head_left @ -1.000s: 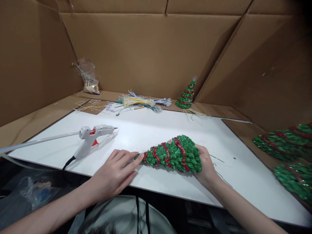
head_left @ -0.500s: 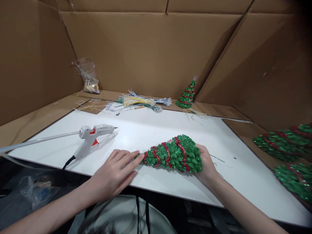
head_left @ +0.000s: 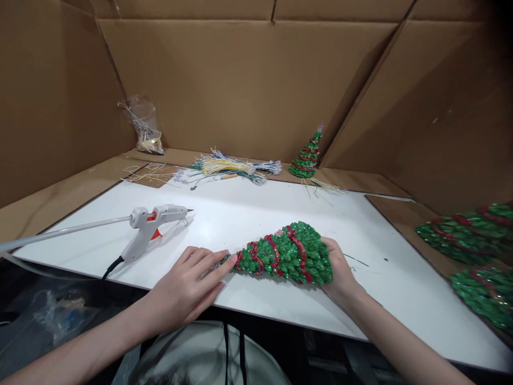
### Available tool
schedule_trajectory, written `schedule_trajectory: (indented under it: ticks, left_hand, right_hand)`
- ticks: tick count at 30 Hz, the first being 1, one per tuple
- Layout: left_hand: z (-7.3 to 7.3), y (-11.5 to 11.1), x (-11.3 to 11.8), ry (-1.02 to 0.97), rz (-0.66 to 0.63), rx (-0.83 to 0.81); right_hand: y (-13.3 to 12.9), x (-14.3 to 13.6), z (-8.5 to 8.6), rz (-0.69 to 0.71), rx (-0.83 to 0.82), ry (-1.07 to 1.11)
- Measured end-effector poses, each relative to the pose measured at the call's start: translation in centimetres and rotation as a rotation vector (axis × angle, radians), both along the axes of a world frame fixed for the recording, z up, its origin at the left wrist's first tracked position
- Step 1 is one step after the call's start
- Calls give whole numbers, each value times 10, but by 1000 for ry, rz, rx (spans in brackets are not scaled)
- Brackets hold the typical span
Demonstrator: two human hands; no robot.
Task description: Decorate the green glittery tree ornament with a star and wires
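A small green beaded Christmas tree (head_left: 280, 254) with red garland lies on its side low over the white table, its narrow tip to the left. My left hand (head_left: 190, 283) is closed about the tip, index and middle fingers along it and the thumb underneath. At the wide base, my right hand (head_left: 340, 272) grips the tree; its fingers are mostly hidden behind the base. To the left of my left hand a white glue gun (head_left: 148, 227) lies with a glue stick in its back and its nozzle pointing right.
Bundles of coloured wires (head_left: 236, 166) lie at the back edge. A finished-looking tree (head_left: 306, 158) stands at the back right. More trees (head_left: 473, 235) lie at the far right. A plastic bag (head_left: 148, 128) leans in the left corner. Cardboard walls (head_left: 248, 80) enclose the table (head_left: 224, 214).
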State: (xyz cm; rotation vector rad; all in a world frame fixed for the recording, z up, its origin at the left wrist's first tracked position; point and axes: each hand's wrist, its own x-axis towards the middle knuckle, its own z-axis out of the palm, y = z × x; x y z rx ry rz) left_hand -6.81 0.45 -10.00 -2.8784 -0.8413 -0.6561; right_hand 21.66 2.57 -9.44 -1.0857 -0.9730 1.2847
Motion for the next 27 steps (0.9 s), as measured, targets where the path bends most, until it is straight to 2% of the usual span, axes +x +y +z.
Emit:
schedule_trajectory:
  ticks: [13, 27]
  left_hand:
    - [3, 1, 2, 51, 33, -42]
    - [2, 1, 3, 86, 46, -40]
  right_hand:
    - [-3, -4, 4, -11, 84, -61]
    - [-4, -6, 5, -50, 8, -34]
